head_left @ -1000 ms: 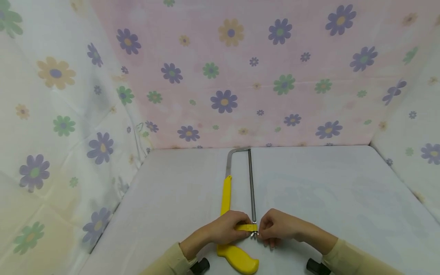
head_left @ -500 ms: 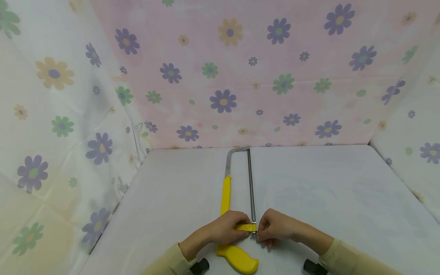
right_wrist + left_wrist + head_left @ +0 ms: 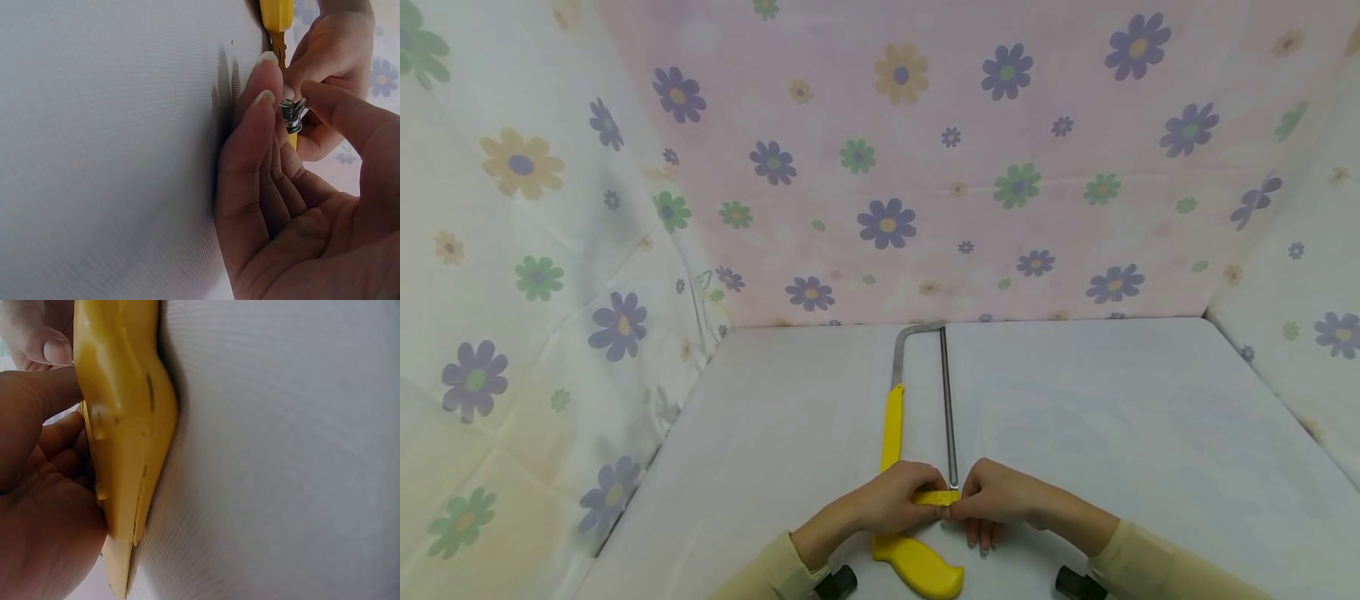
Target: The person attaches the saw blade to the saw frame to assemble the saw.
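A hacksaw with a yellow handle (image 3: 919, 567) lies on the white-covered table, its blade (image 3: 948, 400) pointing away from me on the right side of the frame. My left hand (image 3: 895, 496) grips the short yellow arm (image 3: 938, 497) at the near end of the blade, its thumb and fingers on either side. At that arm's end, a metal wing nut (image 3: 300, 112) sits on a threaded bolt (image 3: 289, 117). My right hand (image 3: 1007, 493) pinches the wing nut with thumb and forefinger, its other fingers hanging below. In the left wrist view the yellow handle (image 3: 125, 425) stands beside my left palm.
White cloth covers the table (image 3: 1075, 400). A flower-patterned curtain (image 3: 940, 183) rises behind its far edge, with more patterned cloth (image 3: 542, 333) along the left side. The steel bow (image 3: 898, 358) of the saw reaches nearly to the far edge.
My right hand has shifted slightly left, onto the wing nut, which it now covers in the head view. The left hand and the hacksaw have stayed in place.
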`<state>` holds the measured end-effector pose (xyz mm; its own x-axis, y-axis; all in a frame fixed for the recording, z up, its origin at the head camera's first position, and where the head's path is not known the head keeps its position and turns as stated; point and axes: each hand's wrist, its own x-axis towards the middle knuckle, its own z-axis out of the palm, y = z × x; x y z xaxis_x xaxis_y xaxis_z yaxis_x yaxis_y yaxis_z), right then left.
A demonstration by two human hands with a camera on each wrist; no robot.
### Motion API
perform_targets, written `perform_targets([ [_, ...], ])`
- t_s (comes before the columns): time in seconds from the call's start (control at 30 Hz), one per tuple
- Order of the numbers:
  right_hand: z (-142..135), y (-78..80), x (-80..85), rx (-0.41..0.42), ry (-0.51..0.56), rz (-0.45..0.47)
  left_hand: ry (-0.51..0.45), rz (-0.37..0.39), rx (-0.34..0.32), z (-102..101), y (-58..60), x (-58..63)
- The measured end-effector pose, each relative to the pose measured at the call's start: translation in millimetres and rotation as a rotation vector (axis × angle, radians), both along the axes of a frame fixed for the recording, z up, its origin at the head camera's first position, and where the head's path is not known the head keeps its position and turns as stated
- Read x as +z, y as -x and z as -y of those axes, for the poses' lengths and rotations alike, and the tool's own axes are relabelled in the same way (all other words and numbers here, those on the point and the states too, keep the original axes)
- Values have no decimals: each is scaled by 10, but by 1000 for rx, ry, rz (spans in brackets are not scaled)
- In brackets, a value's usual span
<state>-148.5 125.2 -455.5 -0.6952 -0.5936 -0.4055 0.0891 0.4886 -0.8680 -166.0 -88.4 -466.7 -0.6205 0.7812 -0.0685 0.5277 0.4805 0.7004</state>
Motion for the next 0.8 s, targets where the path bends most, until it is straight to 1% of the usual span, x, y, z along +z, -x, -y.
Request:
perform_targets([
  [0.23, -10, 1, -8, -1, 0, 8, 14, -1, -5, 6, 12, -27],
  [0.47, -15, 5, 11, -1, 5, 5, 23, 16, 1, 10, 15, -17],
  [0.8, -26, 40, 29, -1, 36, 57, 50, 45, 8, 18, 42, -39],
])
